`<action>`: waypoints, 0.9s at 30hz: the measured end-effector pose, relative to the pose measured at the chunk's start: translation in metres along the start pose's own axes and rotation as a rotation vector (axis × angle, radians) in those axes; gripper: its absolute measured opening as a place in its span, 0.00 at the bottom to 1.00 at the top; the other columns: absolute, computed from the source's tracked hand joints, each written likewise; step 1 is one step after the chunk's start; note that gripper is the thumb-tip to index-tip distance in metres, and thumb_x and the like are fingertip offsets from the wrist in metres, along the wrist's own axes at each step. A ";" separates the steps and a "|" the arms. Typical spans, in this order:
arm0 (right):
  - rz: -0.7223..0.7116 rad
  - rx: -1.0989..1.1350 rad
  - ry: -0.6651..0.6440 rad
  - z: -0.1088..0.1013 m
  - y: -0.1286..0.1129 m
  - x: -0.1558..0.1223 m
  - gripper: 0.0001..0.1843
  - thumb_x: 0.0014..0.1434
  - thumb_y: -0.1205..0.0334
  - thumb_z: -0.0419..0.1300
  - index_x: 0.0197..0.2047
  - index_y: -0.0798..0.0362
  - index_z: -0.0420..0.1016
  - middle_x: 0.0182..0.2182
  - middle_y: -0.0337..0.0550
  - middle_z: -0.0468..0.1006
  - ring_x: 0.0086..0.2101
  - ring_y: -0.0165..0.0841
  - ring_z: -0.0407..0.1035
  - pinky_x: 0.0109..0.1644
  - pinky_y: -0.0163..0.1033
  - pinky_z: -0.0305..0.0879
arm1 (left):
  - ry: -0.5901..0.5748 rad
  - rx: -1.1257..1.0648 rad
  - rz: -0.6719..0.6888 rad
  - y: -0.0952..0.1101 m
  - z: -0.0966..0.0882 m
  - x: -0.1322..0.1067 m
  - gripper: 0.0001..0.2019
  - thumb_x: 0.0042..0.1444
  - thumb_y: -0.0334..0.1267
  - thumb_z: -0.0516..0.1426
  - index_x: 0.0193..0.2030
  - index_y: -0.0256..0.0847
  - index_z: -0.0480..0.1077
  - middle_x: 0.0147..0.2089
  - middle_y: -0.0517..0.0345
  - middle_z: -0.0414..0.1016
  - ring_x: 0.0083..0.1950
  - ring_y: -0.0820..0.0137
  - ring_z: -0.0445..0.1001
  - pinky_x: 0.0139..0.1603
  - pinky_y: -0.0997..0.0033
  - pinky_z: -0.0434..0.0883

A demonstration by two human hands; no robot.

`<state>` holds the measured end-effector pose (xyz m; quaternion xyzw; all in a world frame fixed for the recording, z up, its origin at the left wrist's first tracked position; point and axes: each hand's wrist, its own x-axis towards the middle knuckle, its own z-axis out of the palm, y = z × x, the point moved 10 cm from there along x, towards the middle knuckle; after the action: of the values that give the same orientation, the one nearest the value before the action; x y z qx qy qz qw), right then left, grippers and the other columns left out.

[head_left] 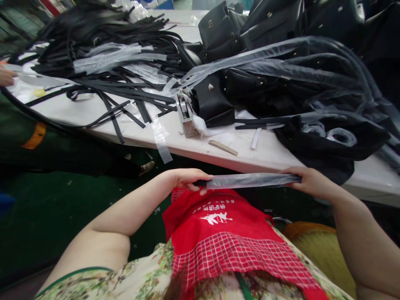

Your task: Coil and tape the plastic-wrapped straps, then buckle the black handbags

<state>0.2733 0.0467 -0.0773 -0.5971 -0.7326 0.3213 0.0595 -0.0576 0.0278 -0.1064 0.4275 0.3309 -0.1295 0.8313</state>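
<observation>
Strap in clear wrap lies sideways between both hands. Left hand is closed on one end, right hand is closed on the other. Table sits just beyond them.

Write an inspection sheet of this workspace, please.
Surface: white table, mostly covered.
Job's things: sleeved strap, held level in front of the table edge.
Clutter: loose black straps, black bags, plastic sleeves, metal tool.
Grippers: left hand and right hand, fingers pinching one strap end each.
Cables: nothing seen.
Surroundings: red apron, green floor, another person's hand at far left.
</observation>
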 end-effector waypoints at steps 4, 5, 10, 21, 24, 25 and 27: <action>0.023 -0.097 -0.039 0.014 0.003 -0.001 0.21 0.50 0.64 0.58 0.48 0.47 0.79 0.43 0.41 0.82 0.44 0.42 0.75 0.51 0.43 0.69 | 0.051 0.033 0.018 0.009 0.001 0.005 0.26 0.57 0.62 0.53 0.38 0.37 0.71 0.24 0.59 0.72 0.14 0.82 0.44 0.14 0.77 0.38; 0.031 -0.120 -0.044 0.017 0.004 -0.001 0.21 0.50 0.65 0.57 0.48 0.47 0.79 0.43 0.40 0.82 0.44 0.42 0.75 0.50 0.42 0.69 | 0.040 0.062 0.027 0.012 0.004 0.005 0.25 0.56 0.61 0.55 0.38 0.37 0.71 0.24 0.60 0.71 0.14 0.82 0.45 0.14 0.77 0.39; 0.063 -0.193 -0.012 0.013 0.005 0.002 0.19 0.50 0.68 0.56 0.43 0.47 0.81 0.40 0.39 0.83 0.42 0.39 0.75 0.48 0.38 0.67 | -0.049 0.155 0.029 0.023 0.022 0.000 0.24 0.58 0.58 0.54 0.31 0.35 0.72 0.15 0.68 0.53 0.14 0.81 0.43 0.15 0.77 0.41; 0.061 -0.158 0.407 -0.107 0.001 -0.013 0.14 0.59 0.62 0.56 0.41 0.59 0.79 0.34 0.39 0.80 0.36 0.31 0.71 0.42 0.33 0.60 | 0.314 0.182 0.443 0.166 0.023 -0.020 0.25 0.66 0.44 0.35 0.20 0.37 0.54 0.12 0.72 0.45 0.12 0.90 0.49 0.24 0.85 0.42; 0.069 -0.205 0.455 -0.134 0.001 -0.030 0.15 0.60 0.59 0.56 0.42 0.60 0.79 0.33 0.37 0.78 0.37 0.30 0.70 0.45 0.34 0.59 | 0.373 0.248 0.418 0.175 0.029 -0.019 0.26 0.66 0.45 0.36 0.18 0.38 0.54 0.12 0.71 0.45 0.13 0.88 0.49 0.23 0.84 0.42; 0.065 -0.223 0.463 -0.142 0.001 -0.037 0.16 0.61 0.58 0.55 0.42 0.60 0.79 0.33 0.36 0.78 0.38 0.30 0.70 0.46 0.35 0.59 | 0.391 0.267 0.403 0.176 0.031 -0.018 0.26 0.66 0.46 0.38 0.18 0.38 0.55 0.12 0.70 0.45 0.13 0.86 0.48 0.22 0.83 0.43; 0.066 -0.260 0.467 -0.155 0.003 -0.050 0.16 0.62 0.56 0.55 0.42 0.58 0.79 0.35 0.36 0.78 0.39 0.30 0.70 0.47 0.36 0.58 | 0.421 0.291 0.377 0.177 0.037 -0.014 0.26 0.65 0.50 0.43 0.18 0.40 0.57 0.12 0.69 0.46 0.14 0.83 0.47 0.20 0.81 0.44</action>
<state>0.3624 0.0635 0.0576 -0.6811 -0.7143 0.0800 0.1394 0.0358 0.1040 0.0290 0.6133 0.3885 0.0723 0.6839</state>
